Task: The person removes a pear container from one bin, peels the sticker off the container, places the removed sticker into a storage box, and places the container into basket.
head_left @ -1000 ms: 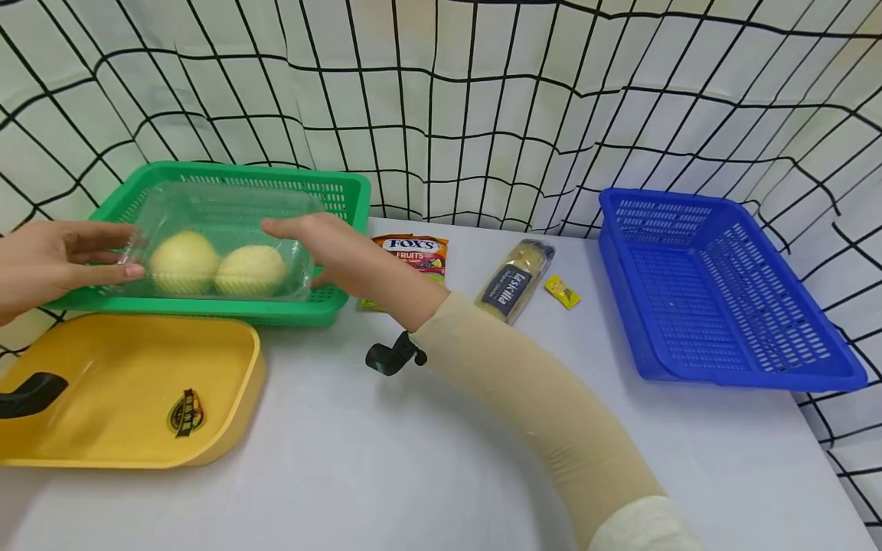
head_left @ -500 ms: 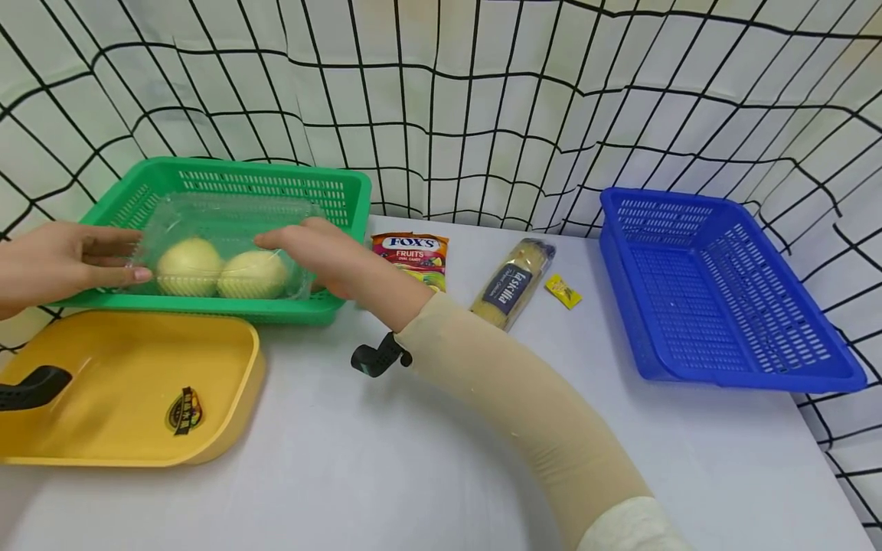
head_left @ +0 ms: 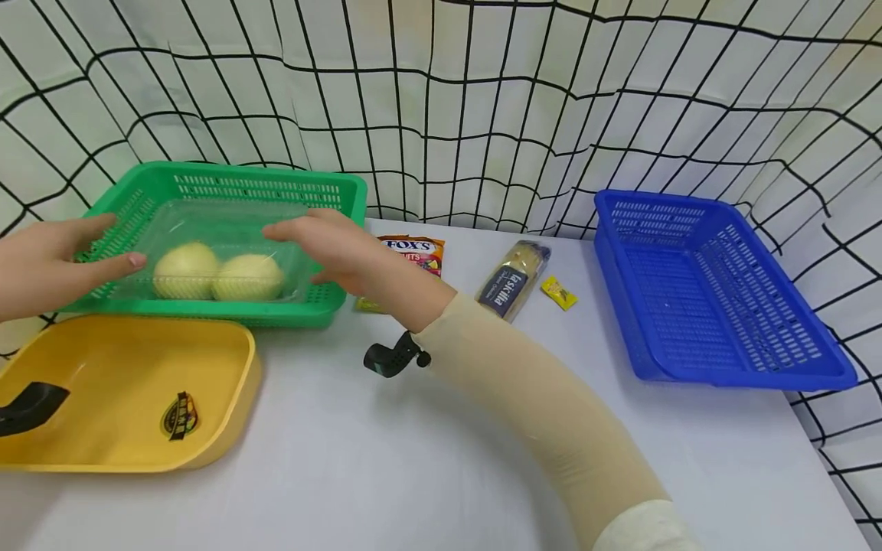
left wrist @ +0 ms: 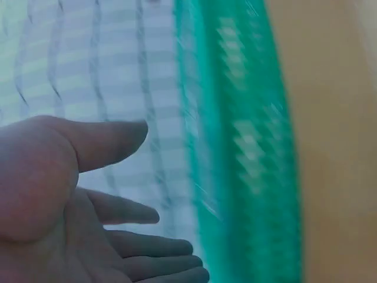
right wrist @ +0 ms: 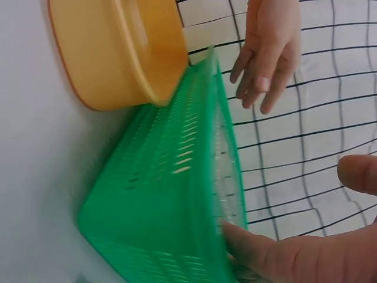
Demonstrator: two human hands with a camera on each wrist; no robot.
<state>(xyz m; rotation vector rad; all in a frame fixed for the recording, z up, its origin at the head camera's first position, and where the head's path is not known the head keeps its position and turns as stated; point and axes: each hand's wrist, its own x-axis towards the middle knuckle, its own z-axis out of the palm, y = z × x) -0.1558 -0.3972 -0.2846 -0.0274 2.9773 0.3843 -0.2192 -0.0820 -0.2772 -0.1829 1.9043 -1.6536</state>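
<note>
A clear plastic clamshell box [head_left: 227, 218] with two round pale-yellow fruits [head_left: 249, 277] lies in the green basket [head_left: 331, 310], in the head view's left part. My left hand [head_left: 58, 264] is at the box's left end, fingers spread and straight, holding nothing; the left wrist view shows its palm [left wrist: 41, 194] beside the basket wall. Over the basket's right end is my right hand [head_left: 338, 249], thumb and fingers apart. In the right wrist view some of its fingers [right wrist: 250, 244] dip behind the basket rim, partly hidden, so I cannot tell whether they touch the box.
A yellow tray [head_left: 138, 333] with a small dark-wrapped piece [head_left: 181, 415] stands in front of the basket. Right of it lie a Fox's candy bag [head_left: 423, 249], partly behind my arm, a La Sicilia packet [head_left: 513, 279] and a yellow sachet [head_left: 559, 292]. A blue basket [head_left: 717, 306] stands at the right; black mesh [head_left: 427, 107] rises behind.
The clamshell box has settled lower into the green basket. My left hand has let go of its left end, its fingers opening and lifting. My right hand has stayed near the right end.
</note>
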